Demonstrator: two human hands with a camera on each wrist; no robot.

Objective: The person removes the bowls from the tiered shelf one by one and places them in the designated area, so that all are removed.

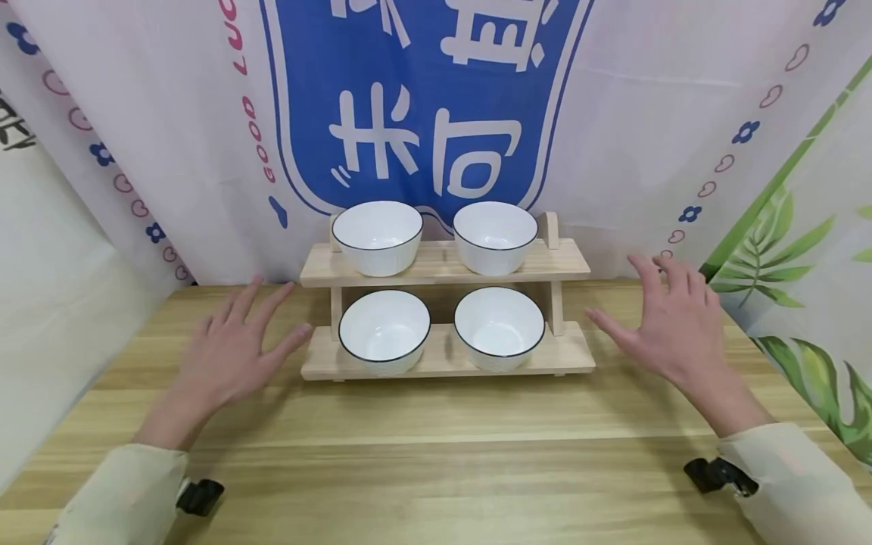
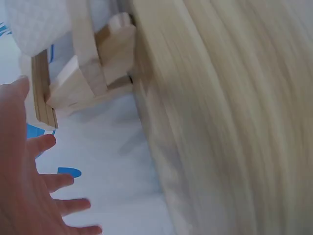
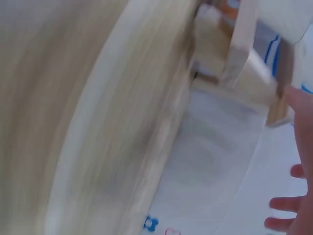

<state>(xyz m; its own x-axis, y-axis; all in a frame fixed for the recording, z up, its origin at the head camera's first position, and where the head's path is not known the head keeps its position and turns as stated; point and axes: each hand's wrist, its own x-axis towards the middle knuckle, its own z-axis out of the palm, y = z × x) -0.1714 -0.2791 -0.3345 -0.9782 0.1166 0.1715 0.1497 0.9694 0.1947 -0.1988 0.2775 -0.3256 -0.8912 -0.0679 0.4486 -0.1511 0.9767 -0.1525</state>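
Observation:
A two-tier wooden rack (image 1: 447,366) stands at the back of the table with white, dark-rimmed bowls on it. Its upper tier carries a left bowl (image 1: 378,238) and a right bowl (image 1: 495,238); the lower tier carries another left bowl (image 1: 384,333) and right bowl (image 1: 499,329). Just left of the rack, my left hand (image 1: 235,348) hovers with fingers spread, holding nothing. On the other side, my right hand (image 1: 671,322) is likewise spread and apart from the rack. Both wrist views show the rack's end (image 2: 90,63) near the thumb.
Behind the rack hangs a white curtain (image 1: 633,151) with a blue printed panel (image 1: 422,91). A leaf-patterned cloth (image 1: 804,265) borders the table on the right, a plain white one (image 1: 54,288) on the left. Wood-grain tabletop (image 1: 436,469) extends in front of the rack.

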